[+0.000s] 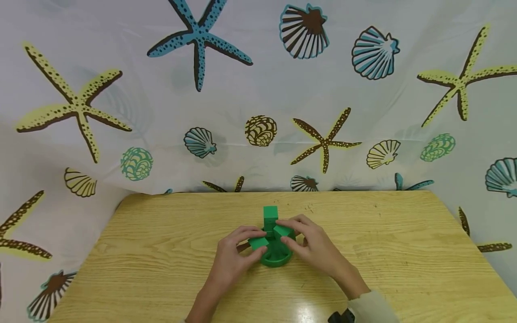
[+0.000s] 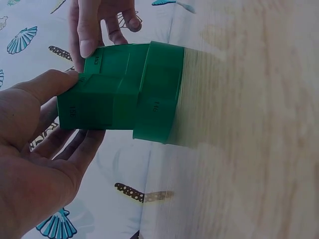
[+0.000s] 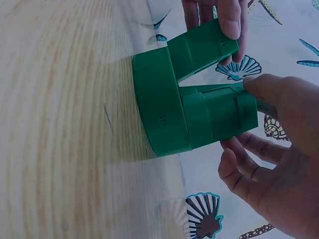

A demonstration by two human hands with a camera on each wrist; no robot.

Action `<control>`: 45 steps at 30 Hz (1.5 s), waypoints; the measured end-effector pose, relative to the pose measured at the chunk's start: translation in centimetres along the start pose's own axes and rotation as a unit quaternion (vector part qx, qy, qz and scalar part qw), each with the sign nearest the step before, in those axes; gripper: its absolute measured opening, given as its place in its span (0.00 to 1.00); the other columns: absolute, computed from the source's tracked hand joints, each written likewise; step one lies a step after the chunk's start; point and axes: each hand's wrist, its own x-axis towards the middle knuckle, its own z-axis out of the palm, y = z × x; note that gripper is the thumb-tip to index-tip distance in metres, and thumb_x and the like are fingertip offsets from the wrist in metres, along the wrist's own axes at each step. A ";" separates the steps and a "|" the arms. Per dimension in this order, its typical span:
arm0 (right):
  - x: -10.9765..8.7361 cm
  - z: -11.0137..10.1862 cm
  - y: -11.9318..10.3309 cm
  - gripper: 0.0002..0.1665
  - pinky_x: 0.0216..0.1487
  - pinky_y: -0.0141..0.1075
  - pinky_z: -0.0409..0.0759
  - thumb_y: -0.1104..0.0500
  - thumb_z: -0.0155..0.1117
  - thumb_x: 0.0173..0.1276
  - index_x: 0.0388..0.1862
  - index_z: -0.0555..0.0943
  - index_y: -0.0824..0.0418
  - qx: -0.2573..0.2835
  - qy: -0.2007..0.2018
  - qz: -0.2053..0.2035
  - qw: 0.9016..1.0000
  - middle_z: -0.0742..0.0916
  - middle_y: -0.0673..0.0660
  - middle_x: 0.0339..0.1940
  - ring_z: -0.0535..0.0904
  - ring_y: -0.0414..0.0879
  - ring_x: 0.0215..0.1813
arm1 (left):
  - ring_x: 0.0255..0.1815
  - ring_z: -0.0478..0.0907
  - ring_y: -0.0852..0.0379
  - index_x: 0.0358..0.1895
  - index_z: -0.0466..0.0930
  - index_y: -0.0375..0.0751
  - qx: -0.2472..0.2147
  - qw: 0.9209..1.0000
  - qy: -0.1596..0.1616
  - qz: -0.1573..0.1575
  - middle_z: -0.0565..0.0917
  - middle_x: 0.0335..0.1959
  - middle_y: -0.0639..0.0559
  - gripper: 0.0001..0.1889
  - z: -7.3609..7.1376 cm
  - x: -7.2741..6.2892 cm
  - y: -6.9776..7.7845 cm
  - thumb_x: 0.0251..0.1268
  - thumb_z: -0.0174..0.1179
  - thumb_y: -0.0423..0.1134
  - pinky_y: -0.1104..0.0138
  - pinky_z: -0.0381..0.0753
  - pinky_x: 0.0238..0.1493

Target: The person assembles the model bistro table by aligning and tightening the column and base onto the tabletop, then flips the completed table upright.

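Note:
A round green base [image 1: 276, 260] rests on the table with green square blocks standing up from its rim. My left hand [image 1: 232, 255] holds the left block [image 1: 258, 243] near its top, thumb on the near side and fingers on the far side. The right block [image 1: 282, 231] is gripped the same way by my right hand [image 1: 317, 244]. A third block [image 1: 270, 213] stands at the back, untouched. In the right wrist view, small dark numerals mark the base wall [image 3: 164, 104] and the block ends. Both held blocks meet the base at their lower ends.
The wooden table [image 1: 161, 251] spreads around the base on all sides. Behind it hangs a white cloth [image 1: 234, 166] printed with starfish and shells, which also runs along both sides. A dark band [image 1: 341, 316] is worn at the right sleeve.

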 end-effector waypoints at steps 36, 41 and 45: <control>-1.4 -1.1 0.6 0.26 0.56 0.39 0.84 0.69 0.71 0.69 0.65 0.79 0.63 0.134 0.002 0.066 0.989 0.83 0.62 0.63 0.83 0.59 0.60 | 0.57 0.83 0.52 0.50 0.90 0.42 -0.003 1.000 0.005 -0.022 0.85 0.53 0.55 0.14 -0.1 0.3 0.1 0.60 0.75 0.31 0.61 0.86 0.52; -1.4 -1.0 0.8 0.30 0.53 0.38 0.85 0.68 0.72 0.68 0.68 0.78 0.59 0.126 -0.013 0.050 0.991 0.82 0.62 0.64 0.83 0.59 0.56 | 0.56 0.83 0.52 0.50 0.90 0.42 0.001 1.000 0.009 -0.017 0.85 0.53 0.55 0.14 -0.1 0.3 0.1 0.60 0.75 0.31 0.61 0.86 0.51; -1.2 -1.1 1.0 0.31 0.52 0.38 0.86 0.68 0.72 0.68 0.70 0.77 0.59 0.123 -0.028 0.043 0.991 0.82 0.64 0.64 0.84 0.56 0.56 | 0.56 0.83 0.53 0.49 0.90 0.45 0.003 1.000 0.009 -0.011 0.85 0.52 0.55 0.14 -0.1 0.4 0.1 0.59 0.75 0.31 0.62 0.86 0.51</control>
